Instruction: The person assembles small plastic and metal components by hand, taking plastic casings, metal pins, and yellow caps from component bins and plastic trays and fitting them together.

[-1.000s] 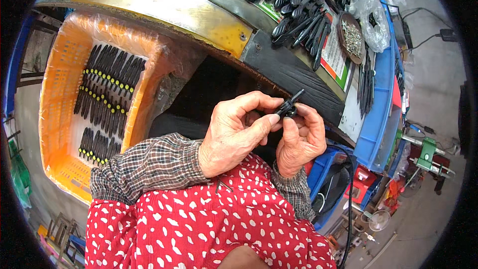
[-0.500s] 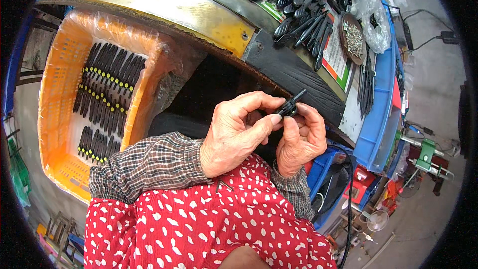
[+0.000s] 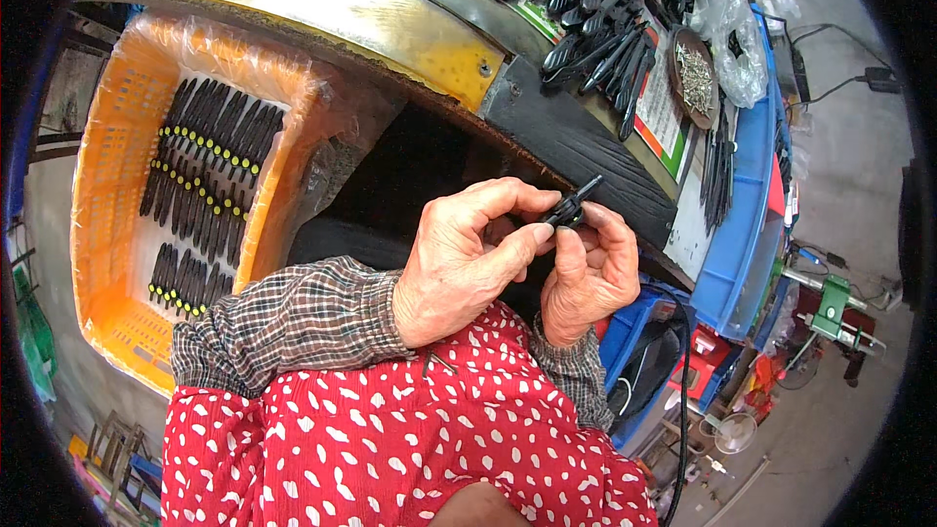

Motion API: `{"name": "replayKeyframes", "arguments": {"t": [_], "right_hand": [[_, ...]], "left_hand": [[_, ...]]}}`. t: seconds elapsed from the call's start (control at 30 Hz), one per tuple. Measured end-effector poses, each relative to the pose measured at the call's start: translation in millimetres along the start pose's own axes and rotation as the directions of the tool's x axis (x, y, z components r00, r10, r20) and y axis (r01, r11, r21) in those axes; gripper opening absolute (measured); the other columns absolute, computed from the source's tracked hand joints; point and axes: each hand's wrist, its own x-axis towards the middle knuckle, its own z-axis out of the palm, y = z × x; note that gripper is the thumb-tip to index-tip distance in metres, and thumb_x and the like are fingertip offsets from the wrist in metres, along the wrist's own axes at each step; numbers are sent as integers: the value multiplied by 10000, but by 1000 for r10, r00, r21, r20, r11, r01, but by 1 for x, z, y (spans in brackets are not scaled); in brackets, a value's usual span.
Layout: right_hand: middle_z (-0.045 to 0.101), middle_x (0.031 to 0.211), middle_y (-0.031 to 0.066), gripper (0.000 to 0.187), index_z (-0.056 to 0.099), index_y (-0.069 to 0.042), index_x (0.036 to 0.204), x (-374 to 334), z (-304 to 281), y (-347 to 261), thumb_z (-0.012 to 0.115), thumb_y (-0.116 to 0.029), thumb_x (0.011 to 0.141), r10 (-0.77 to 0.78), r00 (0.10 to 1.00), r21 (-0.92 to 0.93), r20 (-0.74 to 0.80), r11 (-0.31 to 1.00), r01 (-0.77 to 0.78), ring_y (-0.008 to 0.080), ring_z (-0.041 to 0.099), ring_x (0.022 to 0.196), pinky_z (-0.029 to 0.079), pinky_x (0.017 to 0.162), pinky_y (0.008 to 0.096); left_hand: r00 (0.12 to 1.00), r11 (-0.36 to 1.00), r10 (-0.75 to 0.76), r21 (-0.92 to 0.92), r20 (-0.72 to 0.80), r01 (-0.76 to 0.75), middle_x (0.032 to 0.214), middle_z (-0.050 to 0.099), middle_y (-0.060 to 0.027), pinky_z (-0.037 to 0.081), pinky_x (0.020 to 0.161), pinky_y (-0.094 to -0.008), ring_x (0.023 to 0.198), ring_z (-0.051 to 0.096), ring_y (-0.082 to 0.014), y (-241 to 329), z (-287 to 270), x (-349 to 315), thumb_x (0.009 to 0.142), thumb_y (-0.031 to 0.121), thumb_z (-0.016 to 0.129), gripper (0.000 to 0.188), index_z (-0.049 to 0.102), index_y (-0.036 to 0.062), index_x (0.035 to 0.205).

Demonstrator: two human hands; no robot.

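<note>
A small black plastic piece (image 3: 566, 212) with a thin prong pointing up and away is pinched between my two hands. My left hand (image 3: 468, 254) is closed, its thumb and forefinger on the near left side of the piece. My right hand (image 3: 597, 273) grips the other side with thumb and bent fingers. Both hands are above my lap, close to the dark wooden edge (image 3: 576, 156) of the bench. Fingers cover much of the piece, so its exact kind cannot be made out.
At left, an orange plastic crate (image 3: 93, 224) lined with clear film holds rows of black pieces with yellow dots (image 3: 210, 146). Black plastic handles (image 3: 595, 29) heap on the bench beside a brown dish of small metal pins (image 3: 695, 78). Blue bins (image 3: 737, 263) stand at right.
The hands and the black piece hold nearly the same pose. Only the whole view has shifted very slightly.
</note>
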Motion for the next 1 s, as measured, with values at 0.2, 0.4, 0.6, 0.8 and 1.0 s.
{"name": "replayKeyframes", "arguments": {"t": [0.2,0.4,0.6,0.8,1.0], "right_hand": [[614,979,125,285,569,78,1022,0,1,2,646,96,748,-18,1000,-11,13,1000,18,162,629,809,538,705,255],[614,982,126,284,570,77,1021,-2,1,3,651,93,749,12,1000,10,7,1000,-12,165,628,818,529,744,262],[574,989,140,272,540,75,1036,1,-4,3,629,84,779,15,998,12,54,1000,-16,171,636,694,557,599,268],[582,940,140,268,544,74,1025,1,-3,3,619,99,769,55,997,98,47,993,-60,174,629,637,547,576,264],[584,946,140,265,544,74,1025,1,-2,3,616,98,772,47,998,96,45,994,-51,173,629,640,548,561,267]], "left_hand": [[1000,1000,-14,-10,-21,14,837,607,-9,425,533,-156,610,515,-23,-3,-1,0,875,18,596,242,594,-17,1114],[999,998,23,54,-29,-22,828,611,-6,425,531,-155,615,517,-21,-2,-2,-1,877,23,596,234,595,-13,1108],[998,993,-64,-103,14,65,787,616,-10,408,509,-151,605,513,-22,0,-3,0,886,44,592,224,588,-1,1106],[989,976,-137,-165,57,144,782,616,-18,379,470,-150,592,501,-19,1,-6,-1,897,62,586,215,582,4,1103],[992,982,-120,-143,40,125,786,617,-14,394,493,-149,595,507,-19,0,-5,-1,892,55,589,220,584,3,1106]]}}
